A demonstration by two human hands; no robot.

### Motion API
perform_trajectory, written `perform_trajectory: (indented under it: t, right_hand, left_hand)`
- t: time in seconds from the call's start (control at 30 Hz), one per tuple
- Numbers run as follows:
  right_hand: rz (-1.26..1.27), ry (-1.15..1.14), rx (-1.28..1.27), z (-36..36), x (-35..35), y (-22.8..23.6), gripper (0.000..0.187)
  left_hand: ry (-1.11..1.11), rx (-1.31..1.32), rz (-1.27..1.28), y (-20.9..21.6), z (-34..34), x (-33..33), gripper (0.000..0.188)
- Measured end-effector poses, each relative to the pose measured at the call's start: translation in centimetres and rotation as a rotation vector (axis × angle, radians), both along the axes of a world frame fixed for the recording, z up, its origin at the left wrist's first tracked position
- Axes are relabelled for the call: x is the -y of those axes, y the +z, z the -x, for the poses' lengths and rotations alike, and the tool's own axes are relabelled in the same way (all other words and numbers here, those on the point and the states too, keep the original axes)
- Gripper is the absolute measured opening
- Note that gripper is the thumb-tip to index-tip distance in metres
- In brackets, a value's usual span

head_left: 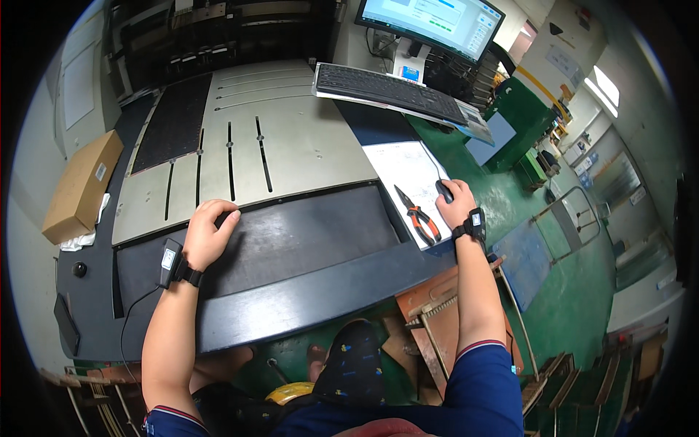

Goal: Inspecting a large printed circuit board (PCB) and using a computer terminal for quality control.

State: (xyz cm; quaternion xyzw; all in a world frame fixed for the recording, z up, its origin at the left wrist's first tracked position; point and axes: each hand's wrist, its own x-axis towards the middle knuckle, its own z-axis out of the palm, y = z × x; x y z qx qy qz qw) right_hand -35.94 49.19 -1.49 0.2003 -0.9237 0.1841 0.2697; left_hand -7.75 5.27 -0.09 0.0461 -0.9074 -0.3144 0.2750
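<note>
My right hand (457, 206) is wrapped over a black computer mouse (443, 191), which lies on white paper sheets (397, 162) at the table's right side. Beside it on the paper are long-nose pliers (419, 217) with red-and-black handles, their jaws pointing away from me. My left hand (207, 234) rests on the near edge of a slotted metal plate (291, 153), thumb apart from the loosely bent fingers and nothing visible in it. Upper right, a monitor (429, 22) is lit above a black keyboard (393, 89) on a raised, tilted shelf.
A cardboard box (84, 188) stands at the left, with white cloth or paper under it. A dark recessed panel (306, 233) lies between the plate and the table's front rim (306, 298). To the right, a blue platform cart (520, 255) stands on the green floor.
</note>
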Motion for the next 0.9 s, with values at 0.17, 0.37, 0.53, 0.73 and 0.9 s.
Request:
perform_trajectory:
  t: [0.17, 0.37, 0.53, 0.73, 0.9]
  right_hand:
    - [0.006, 0.010, 0.014, 0.1, -0.2, -0.2, 0.035]
    - [-0.003, 0.019, -0.001, 0.2, -0.2, -0.4, 0.035]
    - [0.006, 0.015, -0.008, 0.6, -0.5, -0.3, 0.036]
    - [0.039, 0.009, -0.029, 0.8, 0.0, -0.4, 0.036]
    - [0.024, -0.036, -0.031, 0.7, -0.2, -0.7, 0.036]
  left_hand:
    - [0.007, 0.001, -0.005, 0.1, -0.2, -0.2, 0.018]
    - [0.011, 0.000, -0.030, 0.0, -0.4, -0.2, 0.018]
    - [0.036, -0.053, -0.036, 0.8, -0.3, -0.4, 0.018]
    - [-0.017, -0.139, -0.020, 1.8, -0.5, -1.4, 0.016]
    - [-0.441, -0.264, -0.067, 7.9, -1.9, -8.3, 0.012]
